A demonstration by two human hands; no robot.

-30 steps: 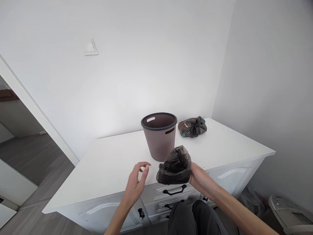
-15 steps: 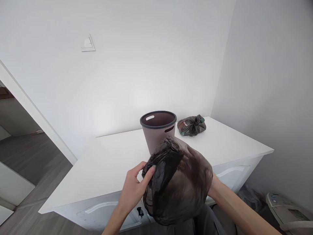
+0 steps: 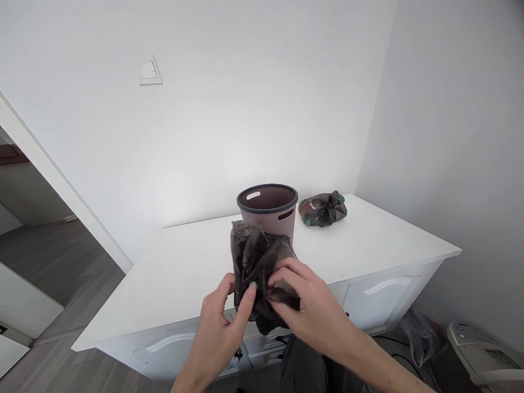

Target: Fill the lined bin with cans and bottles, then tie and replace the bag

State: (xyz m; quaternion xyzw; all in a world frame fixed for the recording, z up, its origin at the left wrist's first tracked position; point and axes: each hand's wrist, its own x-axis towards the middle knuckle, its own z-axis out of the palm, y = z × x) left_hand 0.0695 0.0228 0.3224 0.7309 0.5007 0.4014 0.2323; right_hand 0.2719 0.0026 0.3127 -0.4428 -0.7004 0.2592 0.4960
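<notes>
Taking the dark plastic bag (image 3: 254, 251) as the centre of the dial, it is bunched up in front of the person, over the near edge of the white bench (image 3: 196, 273). The left hand (image 3: 221, 325), at about eight o'clock, has its grip closed on the bag's side, thumb pressed on the near face and fingertips partly hidden behind. The right hand (image 3: 317, 311), at four o'clock, has its grip nearly closed, thumb and bent fingers pinching a loose fold of the film (that patch is a little blurred). At twelve o'clock the mauve bin (image 3: 274, 222) stands upright on the bench, its lower part covered by the bag. Between one and two o'clock, just beside the bin, a knotted bag (image 3: 323, 209) lies with contents showing through. Farther off, a switch (image 3: 150, 72) sits at eleven and a grey machine (image 3: 478, 349) between three and four.
</notes>
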